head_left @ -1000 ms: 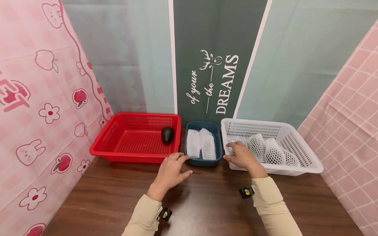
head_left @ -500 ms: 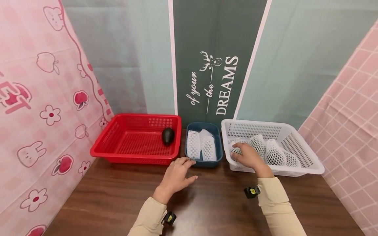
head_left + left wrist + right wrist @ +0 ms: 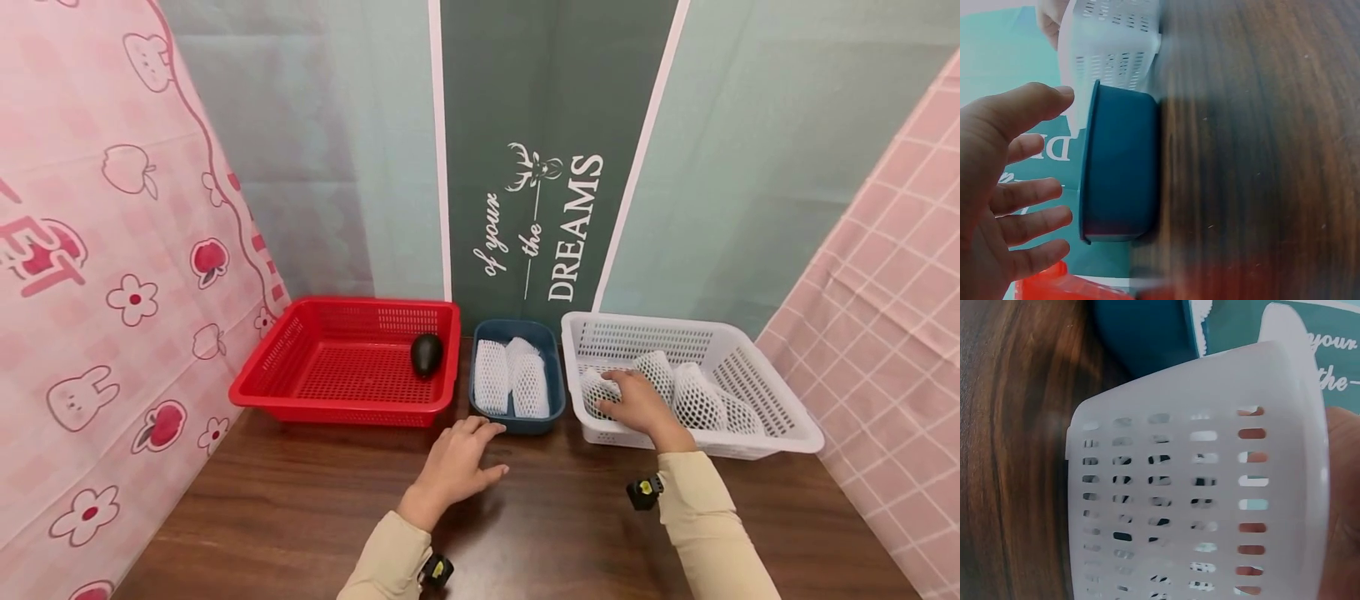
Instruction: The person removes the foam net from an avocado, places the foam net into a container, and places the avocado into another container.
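Observation:
My right hand is inside the white basket, thumb and fingers spread at the right side of a dark fruit in a white foam net. In the right wrist view, the basket wall hides most of that hand. My left hand hovers over the table just in front of the blue box, fingers extended and holding nothing. Several white foam net sleeves lie in that box. One bare, dark, avocado-shaped fruit lies at the right end of the red basket.
More net-wrapped dark fruits lie in the middle and right of the white basket. All three containers stand in a row against the printed cloth backdrop. Brown wood-grain table stretches in front, between pink side cloths.
My right hand has moved right and deeper into the white basket, uncovering more of the leftmost wrapped fruit. My left hand has drawn back slightly toward me and to the right.

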Tool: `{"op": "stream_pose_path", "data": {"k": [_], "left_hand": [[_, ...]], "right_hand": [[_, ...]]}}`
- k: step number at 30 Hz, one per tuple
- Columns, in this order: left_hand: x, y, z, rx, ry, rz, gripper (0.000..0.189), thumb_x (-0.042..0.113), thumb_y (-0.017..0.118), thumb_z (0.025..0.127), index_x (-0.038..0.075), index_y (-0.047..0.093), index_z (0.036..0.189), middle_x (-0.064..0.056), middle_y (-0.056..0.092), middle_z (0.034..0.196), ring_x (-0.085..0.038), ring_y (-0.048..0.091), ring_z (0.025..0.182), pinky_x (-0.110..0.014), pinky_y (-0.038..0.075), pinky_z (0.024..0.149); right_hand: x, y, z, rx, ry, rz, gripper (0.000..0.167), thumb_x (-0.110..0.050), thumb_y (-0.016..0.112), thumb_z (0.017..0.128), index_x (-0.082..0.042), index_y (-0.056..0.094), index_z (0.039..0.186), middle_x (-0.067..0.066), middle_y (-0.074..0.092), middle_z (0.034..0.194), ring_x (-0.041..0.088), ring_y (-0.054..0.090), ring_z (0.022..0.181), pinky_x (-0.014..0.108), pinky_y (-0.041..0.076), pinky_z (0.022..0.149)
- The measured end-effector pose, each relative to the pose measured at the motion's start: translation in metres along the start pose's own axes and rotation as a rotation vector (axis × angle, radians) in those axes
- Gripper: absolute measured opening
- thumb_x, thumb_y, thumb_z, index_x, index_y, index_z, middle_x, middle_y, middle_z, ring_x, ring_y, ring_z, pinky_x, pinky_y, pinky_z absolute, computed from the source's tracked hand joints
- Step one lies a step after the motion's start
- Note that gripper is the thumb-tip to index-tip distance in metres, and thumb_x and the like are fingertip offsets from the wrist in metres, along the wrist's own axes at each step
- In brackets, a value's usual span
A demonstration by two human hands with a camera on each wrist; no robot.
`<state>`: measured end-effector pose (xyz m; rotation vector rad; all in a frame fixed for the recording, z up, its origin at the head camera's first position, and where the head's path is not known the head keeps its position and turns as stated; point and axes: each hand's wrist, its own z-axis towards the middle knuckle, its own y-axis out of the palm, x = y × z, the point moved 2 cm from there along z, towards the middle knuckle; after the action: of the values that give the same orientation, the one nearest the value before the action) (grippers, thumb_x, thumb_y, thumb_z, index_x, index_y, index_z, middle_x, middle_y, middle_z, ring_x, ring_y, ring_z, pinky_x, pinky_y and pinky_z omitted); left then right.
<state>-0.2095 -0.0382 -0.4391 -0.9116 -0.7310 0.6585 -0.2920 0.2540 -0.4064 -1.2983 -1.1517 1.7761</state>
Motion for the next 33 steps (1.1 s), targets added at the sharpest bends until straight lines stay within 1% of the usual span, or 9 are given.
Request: {"op": "stream_pose_path", "data": {"k": [7, 12, 15, 20, 25, 29, 33], "left_hand": [[0.0, 0.007, 0.001, -0.034, -0.01, -0.006, 0.051, 0.038, 0.076, 0.074, 0.015, 0.061, 0.118, -0.005, 0.058, 0.106, -0.022, 0.056, 0.094, -0.038, 0.047, 0.076], [-0.002, 0.014, 0.0, -0.076, -0.015, -0.008, 0.052, 0.038, 0.076, 0.074, 0.015, 0.061, 0.118, -0.004, 0.058, 0.106, -0.022, 0.056, 0.094, -0.038, 0.047, 0.077], [-0.003, 0.017, -0.001, -0.096, -0.018, -0.015, 0.051, 0.037, 0.076, 0.074, 0.015, 0.061, 0.118, -0.004, 0.058, 0.105, -0.022, 0.055, 0.093, -0.038, 0.047, 0.077], [-0.003, 0.021, -0.001, -0.096, -0.008, -0.011, 0.05, 0.037, 0.076, 0.073, 0.014, 0.063, 0.116, -0.004, 0.057, 0.103, -0.022, 0.055, 0.093, -0.039, 0.046, 0.076], [-0.003, 0.025, -0.002, -0.096, -0.006, -0.001, 0.049, 0.037, 0.077, 0.073, 0.014, 0.064, 0.114, -0.003, 0.058, 0.101, -0.022, 0.056, 0.091, -0.039, 0.047, 0.074], [-0.004, 0.029, -0.003, -0.111, -0.012, 0.003, 0.048, 0.038, 0.077, 0.072, 0.015, 0.064, 0.113, -0.003, 0.058, 0.1, -0.022, 0.056, 0.091, -0.039, 0.047, 0.074], [-0.005, 0.033, -0.005, -0.136, -0.028, 0.001, 0.048, 0.038, 0.077, 0.072, 0.016, 0.064, 0.112, -0.002, 0.058, 0.101, -0.021, 0.056, 0.093, -0.039, 0.046, 0.076]], "right_hand": [[0.006, 0.002, 0.011, -0.058, 0.04, 0.008, 0.061, -0.017, 0.07, 0.081, 0.011, 0.044, 0.129, 0.035, 0.046, 0.12, 0.048, 0.04, 0.113, 0.058, 0.036, 0.089], [0.009, 0.006, 0.018, -0.097, 0.06, -0.002, 0.065, -0.016, 0.07, 0.079, 0.012, 0.042, 0.13, 0.035, 0.047, 0.12, 0.049, 0.04, 0.114, 0.057, 0.035, 0.09], [0.01, 0.009, 0.022, -0.132, 0.074, 0.012, 0.068, -0.015, 0.07, 0.077, 0.014, 0.04, 0.13, 0.035, 0.047, 0.121, 0.048, 0.041, 0.115, 0.056, 0.035, 0.091], [0.011, 0.013, 0.026, -0.199, 0.107, 0.039, 0.072, -0.014, 0.072, 0.075, 0.013, 0.036, 0.132, 0.035, 0.046, 0.123, 0.048, 0.042, 0.114, 0.055, 0.036, 0.091], [0.011, 0.018, 0.027, -0.268, 0.149, 0.055, 0.073, -0.014, 0.07, 0.077, 0.012, 0.033, 0.134, 0.036, 0.044, 0.126, 0.047, 0.044, 0.114, 0.054, 0.037, 0.09], [0.012, 0.021, 0.027, -0.313, 0.175, 0.045, 0.075, -0.015, 0.068, 0.08, 0.015, 0.027, 0.135, 0.038, 0.034, 0.132, 0.049, 0.037, 0.119, 0.055, 0.033, 0.094], [0.013, 0.024, 0.025, -0.334, 0.185, 0.041, 0.076, -0.015, 0.067, 0.081, 0.018, 0.024, 0.135, 0.039, 0.03, 0.134, 0.051, 0.033, 0.122, 0.056, 0.031, 0.097]]}}
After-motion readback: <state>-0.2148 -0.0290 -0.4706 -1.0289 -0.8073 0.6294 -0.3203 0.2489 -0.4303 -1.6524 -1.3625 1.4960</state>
